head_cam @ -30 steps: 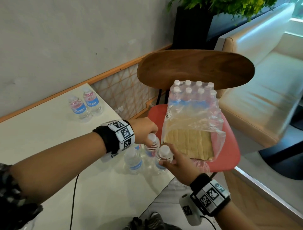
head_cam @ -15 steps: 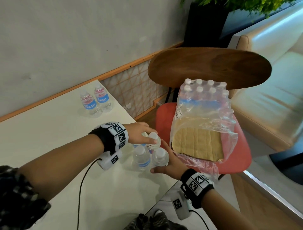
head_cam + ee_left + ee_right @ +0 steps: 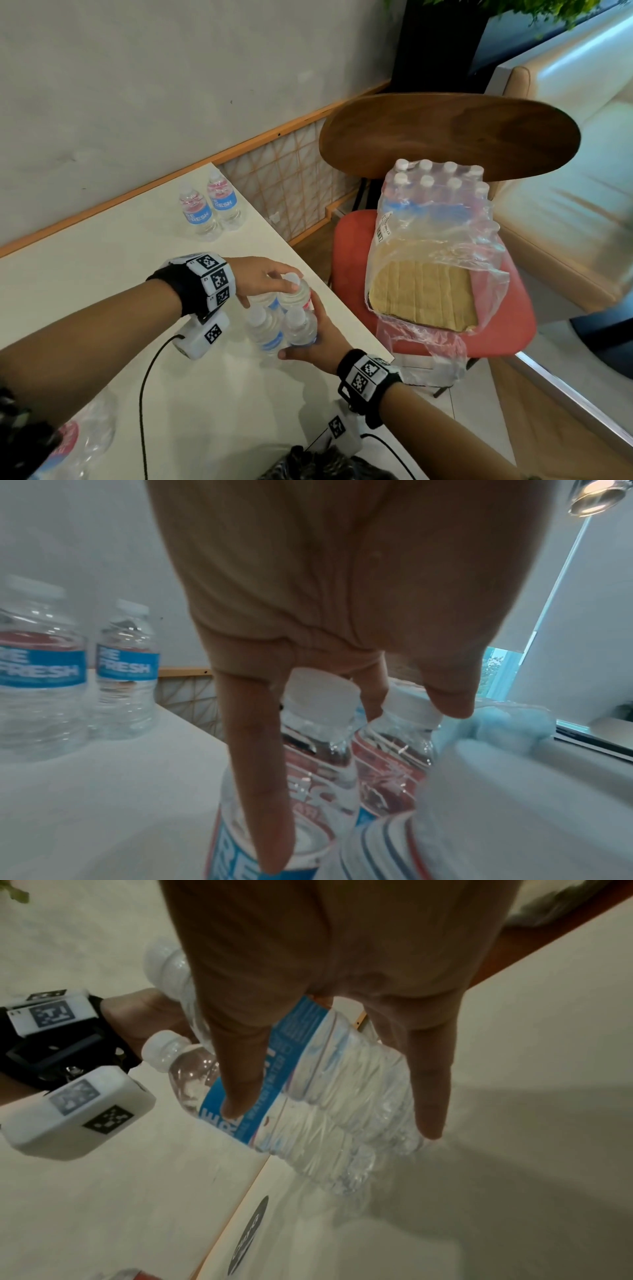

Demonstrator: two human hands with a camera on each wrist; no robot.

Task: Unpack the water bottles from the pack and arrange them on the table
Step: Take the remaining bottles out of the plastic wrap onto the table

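Observation:
Several small water bottles (image 3: 265,330) with blue labels stand bunched near the white table's (image 3: 102,274) right edge. My left hand (image 3: 270,287) reaches over them from above, fingers on the cap of the back bottle (image 3: 294,284) and a finger (image 3: 257,777) down the side of another (image 3: 318,750). My right hand (image 3: 298,329) grips the front right bottle (image 3: 325,1096) from the table-edge side, thumb and fingers either side. The torn shrink-wrapped pack (image 3: 435,219), with more bottles at its far end, sits on a red chair (image 3: 513,322).
Two more bottles (image 3: 205,212) stand at the table's far corner by the wall. Another bottle (image 3: 85,435) shows at the lower left edge. A black cable (image 3: 144,394) runs across the table. The chair's wooden back (image 3: 445,137) rises behind the pack.
My right hand has brought its bottle down and in against the cluster on the table. My left hand has settled lower over the bottle caps.

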